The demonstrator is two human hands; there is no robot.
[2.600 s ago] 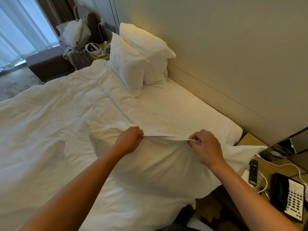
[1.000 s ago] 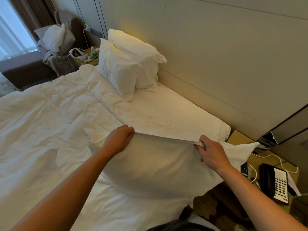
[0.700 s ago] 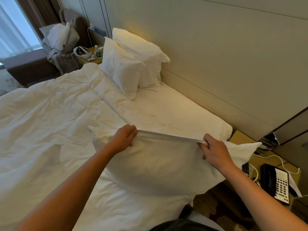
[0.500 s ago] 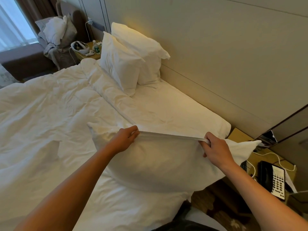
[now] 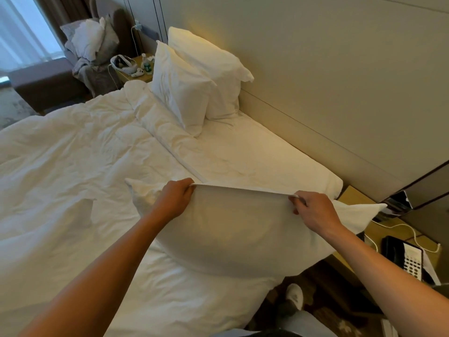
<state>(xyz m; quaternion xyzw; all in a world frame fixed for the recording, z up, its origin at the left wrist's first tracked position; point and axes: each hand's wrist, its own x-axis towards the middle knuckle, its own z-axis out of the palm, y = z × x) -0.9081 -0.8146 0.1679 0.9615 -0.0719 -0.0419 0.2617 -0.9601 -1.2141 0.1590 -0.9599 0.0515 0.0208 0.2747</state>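
A white pillow (image 5: 233,234) in a white case lies at the near corner of the bed (image 5: 73,181), its right corner hanging past the mattress edge. My left hand (image 5: 173,199) grips the case's upper edge on the left. My right hand (image 5: 313,210) pinches the same edge on the right. The edge is pulled taut between both hands. Two more white pillows (image 5: 192,83) stand upright against the headboard wall at the far end of the bed.
A rumpled white duvet covers the bed's left part. A nightstand (image 5: 379,229) at right holds a black phone (image 5: 405,256) and white cables. A far nightstand (image 5: 136,69) carries a headset and bottles; beyond it an armchair (image 5: 97,45) holds cushions. My foot (image 5: 294,293) stands on the carpet.
My hands moved apart along the case's edge, stretching it wider and tauter. The pillow stays at the bed corner. My view shifted a little.
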